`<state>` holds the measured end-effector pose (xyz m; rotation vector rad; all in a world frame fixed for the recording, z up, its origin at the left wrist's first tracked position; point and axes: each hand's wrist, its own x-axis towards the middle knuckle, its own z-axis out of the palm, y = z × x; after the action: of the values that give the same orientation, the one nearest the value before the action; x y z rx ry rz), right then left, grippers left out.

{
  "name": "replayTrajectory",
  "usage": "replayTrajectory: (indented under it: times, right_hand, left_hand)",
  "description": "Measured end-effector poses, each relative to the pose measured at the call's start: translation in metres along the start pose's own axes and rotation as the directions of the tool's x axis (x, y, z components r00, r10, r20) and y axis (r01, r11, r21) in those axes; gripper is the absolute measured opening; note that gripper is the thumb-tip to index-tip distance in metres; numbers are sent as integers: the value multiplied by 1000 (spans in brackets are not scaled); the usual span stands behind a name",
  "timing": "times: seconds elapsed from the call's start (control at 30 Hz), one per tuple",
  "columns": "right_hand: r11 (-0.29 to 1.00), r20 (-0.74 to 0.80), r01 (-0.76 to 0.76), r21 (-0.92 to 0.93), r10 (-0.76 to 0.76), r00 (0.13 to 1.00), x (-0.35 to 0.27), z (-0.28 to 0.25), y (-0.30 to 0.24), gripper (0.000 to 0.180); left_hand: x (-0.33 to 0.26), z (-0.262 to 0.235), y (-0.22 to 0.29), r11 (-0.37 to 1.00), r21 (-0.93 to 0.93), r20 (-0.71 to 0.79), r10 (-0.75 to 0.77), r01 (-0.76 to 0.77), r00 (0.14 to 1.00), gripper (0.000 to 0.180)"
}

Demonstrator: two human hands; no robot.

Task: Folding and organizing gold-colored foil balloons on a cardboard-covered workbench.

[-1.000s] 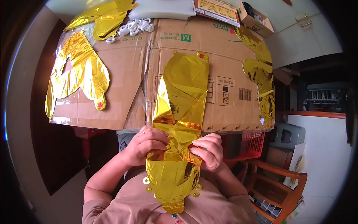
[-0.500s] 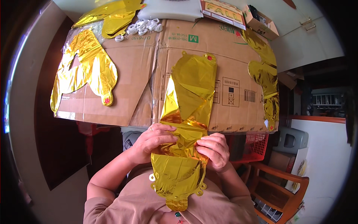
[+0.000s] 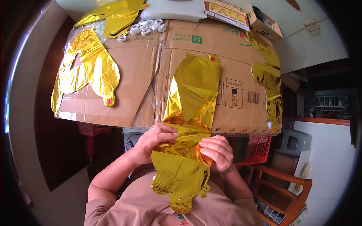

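A flat gold foil balloon (image 3: 194,86) stretches from the cardboard down over the table's near edge and onto my lap and chest. My left hand (image 3: 157,140) grips its left edge at the middle, fingers bent over the foil. On the opposite edge, my right hand (image 3: 217,151) pinches a crumpled fold, thumb hidden under the fingers. Between the two hands the foil is creased. Its lower end, with small ringed tabs along the rim, hangs against my shirt. A red spot marks the tab at the far end.
Flattened cardboard (image 3: 139,81) covers the table. An A-shaped gold foil balloon (image 3: 92,67) lies left, a curved gold one (image 3: 266,75) right. Behind are stacked gold balloons (image 3: 115,19), white string bundles (image 3: 146,27), clear plastic sheets (image 3: 173,10) and a small box (image 3: 264,23). A wooden chair (image 3: 281,188) stands right.
My right hand has gathered and twisted the foil's right edge into a tighter fold. The balloon's lower end has swung slightly, and my left hand has barely moved.
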<state>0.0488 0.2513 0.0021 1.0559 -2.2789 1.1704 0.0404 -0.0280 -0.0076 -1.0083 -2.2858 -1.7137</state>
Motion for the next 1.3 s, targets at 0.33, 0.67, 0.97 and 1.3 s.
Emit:
replayTrajectory:
  times: [0.33, 0.67, 0.97, 1.3]
  right_hand:
    - [1000, -29, 5, 2, -5, 1000, -2, 2, 1, 18]
    - [1000, -18, -6, 13, 6, 1000, -5, 3, 3, 15]
    - [1000, -23, 0, 22, 1, 1000, -5, 3, 3, 13]
    - [1000, -26, -11, 20, 11, 1000, -2, 3, 1, 15]
  left_hand:
    - [-10, 5, -5, 996, -68, -68, -55, 51, 996, 63]
    - [-12, -2, -5, 995, -66, -48, -81, 78, 996, 71]
    - [-8, -2, -5, 999, -30, -50, -44, 43, 998, 45]
    - [-1, -4, -5, 1000, -9, 1, -10, 10, 1000, 18]
